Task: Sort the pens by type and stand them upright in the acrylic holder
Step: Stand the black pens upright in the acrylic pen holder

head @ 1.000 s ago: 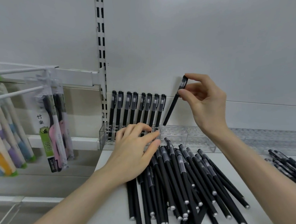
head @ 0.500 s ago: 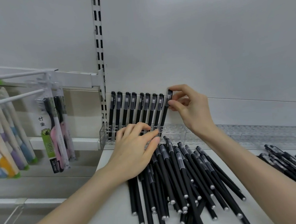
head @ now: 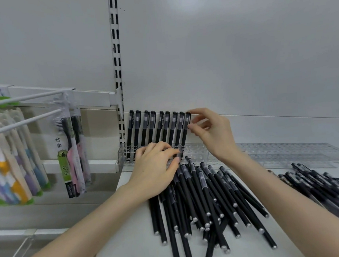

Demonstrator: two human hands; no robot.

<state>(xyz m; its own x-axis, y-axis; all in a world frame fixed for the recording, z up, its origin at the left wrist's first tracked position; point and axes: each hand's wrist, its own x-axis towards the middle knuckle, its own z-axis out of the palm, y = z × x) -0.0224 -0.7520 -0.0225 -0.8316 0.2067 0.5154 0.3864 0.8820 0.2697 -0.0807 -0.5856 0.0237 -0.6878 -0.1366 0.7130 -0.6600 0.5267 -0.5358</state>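
Several black capped pens (head: pixel 150 127) stand upright in a row at the left end of the clear acrylic holder (head: pixel 124 154), against the back wall. My right hand (head: pixel 211 133) pinches the cap of the rightmost standing pen (head: pixel 186 131) between forefinger and thumb; its lower end sits in the holder. My left hand (head: pixel 155 171) rests with relaxed fingers on the near end of a loose pile of black pens (head: pixel 201 198) on the white shelf, fingertips by the holder's front. The holder's right part (head: pixel 286 152) shows no pens.
A second heap of dark pens (head: pixel 321 186) lies at the right edge of the shelf. Packs of toothbrushes (head: pixel 72 153) hang from white hooks at the left, beyond the slotted upright (head: pixel 117 71). The shelf's left edge (head: pixel 118 184) is close to my left wrist.
My right hand carried a tilted pen leftward and down, and it now stands upright at the right end of the row. My left hand stayed on the pile.
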